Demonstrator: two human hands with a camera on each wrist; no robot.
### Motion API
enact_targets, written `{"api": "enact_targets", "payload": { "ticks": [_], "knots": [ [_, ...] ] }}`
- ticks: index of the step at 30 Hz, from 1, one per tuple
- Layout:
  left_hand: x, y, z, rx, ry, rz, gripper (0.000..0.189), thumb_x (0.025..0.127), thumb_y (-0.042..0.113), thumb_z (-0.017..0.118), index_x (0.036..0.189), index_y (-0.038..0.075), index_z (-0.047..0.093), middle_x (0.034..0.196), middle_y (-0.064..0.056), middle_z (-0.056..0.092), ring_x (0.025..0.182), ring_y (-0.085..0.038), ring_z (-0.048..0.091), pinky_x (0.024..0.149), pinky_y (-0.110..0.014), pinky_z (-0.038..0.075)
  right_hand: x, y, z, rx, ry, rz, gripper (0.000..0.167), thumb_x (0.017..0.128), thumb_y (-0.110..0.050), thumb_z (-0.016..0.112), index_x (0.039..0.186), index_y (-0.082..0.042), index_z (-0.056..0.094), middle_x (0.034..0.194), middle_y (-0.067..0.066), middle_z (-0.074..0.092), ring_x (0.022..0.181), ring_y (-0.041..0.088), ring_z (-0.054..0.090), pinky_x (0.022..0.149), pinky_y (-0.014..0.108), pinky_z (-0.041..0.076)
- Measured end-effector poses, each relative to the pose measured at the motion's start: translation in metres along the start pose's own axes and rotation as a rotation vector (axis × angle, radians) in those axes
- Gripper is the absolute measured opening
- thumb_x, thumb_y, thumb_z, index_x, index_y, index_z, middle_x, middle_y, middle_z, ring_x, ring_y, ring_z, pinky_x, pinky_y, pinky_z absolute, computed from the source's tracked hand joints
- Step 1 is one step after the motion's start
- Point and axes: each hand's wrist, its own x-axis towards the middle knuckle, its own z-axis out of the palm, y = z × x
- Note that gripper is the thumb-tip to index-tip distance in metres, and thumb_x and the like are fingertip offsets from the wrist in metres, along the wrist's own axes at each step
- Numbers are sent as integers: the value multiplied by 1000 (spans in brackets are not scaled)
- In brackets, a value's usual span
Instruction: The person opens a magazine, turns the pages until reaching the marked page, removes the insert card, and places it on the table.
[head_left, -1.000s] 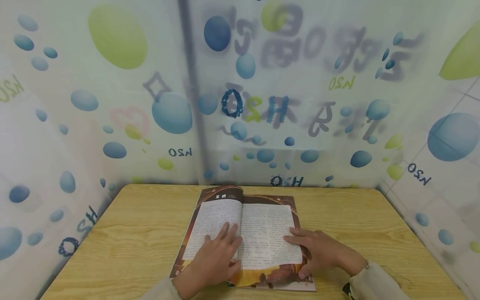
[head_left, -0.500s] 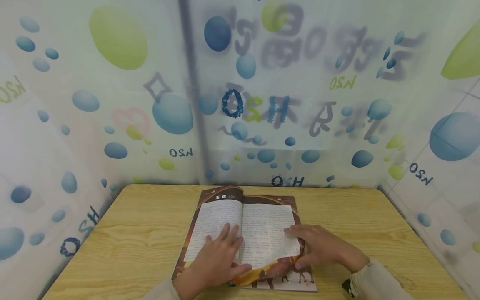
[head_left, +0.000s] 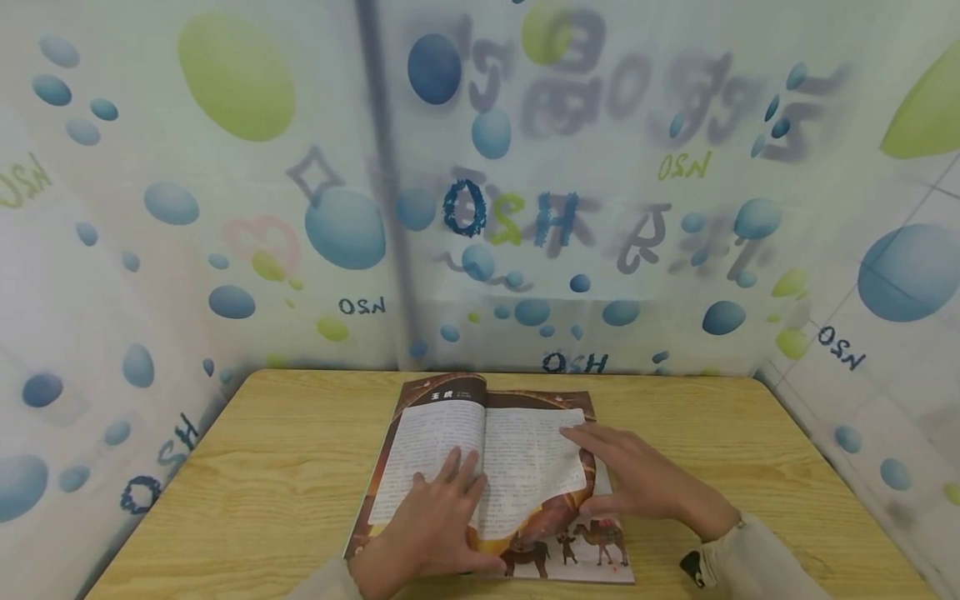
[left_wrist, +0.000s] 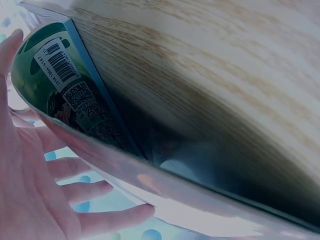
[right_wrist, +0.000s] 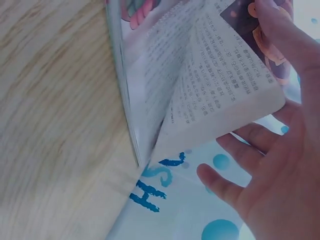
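An open magazine (head_left: 528,458) lies on the table, printed with dense text and brown borders. My left hand (head_left: 431,521) rests on its left page and the fold, fingers spread and straight. With thumb and fingers, my right hand (head_left: 648,479) pinches the outer edge of the right-hand page (right_wrist: 215,90), which is lifted and curled at its lower corner. Beneath that corner, a page with camel pictures (head_left: 573,554) shows. From the left wrist, the green back cover (left_wrist: 80,85) with a barcode is visible beside my left hand.
The wooden table (head_left: 262,467) extends on both sides of the magazine. Pale curtains (head_left: 510,275) with blue and green drops hang behind it and at both sides. A small dark object (head_left: 692,569) sits at the right sleeve.
The right hand has moved up a little along the page edge, and the lower right corner has risen and curled inward, baring more of the camel picture. The left hand stays nearly in place.
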Motion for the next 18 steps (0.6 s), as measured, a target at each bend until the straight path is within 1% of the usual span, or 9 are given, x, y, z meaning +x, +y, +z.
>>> {"api": "enact_targets", "payload": {
  "ticks": [2,5,8,12,14,16,18],
  "knots": [
    [-1,0,0,4,3,1,105,72,91,47,136,10,58,152,-16,43,137,-40,43,75,-63,53,-1,-1,-1,8,3,-4,89,83,-60,68,152,-11,41,149,18,45,135,42,44,98,66,39],
    [-2,0,0,18,26,19,97,77,86,49,135,10,59,151,-16,44,135,-40,45,73,-62,54,-3,0,-4,39,-12,15,85,84,-57,70,152,-15,41,150,18,44,135,43,43,97,68,39],
    [-3,-1,1,29,51,32,90,80,82,50,134,11,60,149,-16,46,133,-39,47,70,-61,55,-7,0,-9,104,-55,44,80,87,-51,71,153,-18,40,151,17,43,135,44,43,97,69,39],
    [-3,-2,0,31,60,37,85,82,78,51,133,11,61,148,-16,47,132,-39,48,69,-60,56,-11,2,-17,234,-145,113,73,92,-44,68,154,-20,38,153,15,41,136,44,42,99,68,38],
    [-3,-3,0,29,60,38,83,83,77,51,133,11,61,148,-16,47,132,-39,48,69,-60,56,-13,3,-20,291,-173,157,69,95,-41,65,154,-20,37,154,14,39,138,44,39,100,68,37],
    [-3,-3,0,26,63,40,83,84,77,51,135,12,60,148,-15,47,132,-39,49,69,-60,56,-15,4,-23,323,-175,198,66,98,-41,61,154,-19,36,155,15,37,140,44,36,102,68,34],
    [-3,-4,-1,23,65,41,85,85,77,50,140,13,56,150,-15,45,132,-38,48,69,-60,56,-16,5,-25,323,-159,215,63,100,-40,58,155,-18,36,156,15,36,140,45,35,103,68,33]
  ]
}}
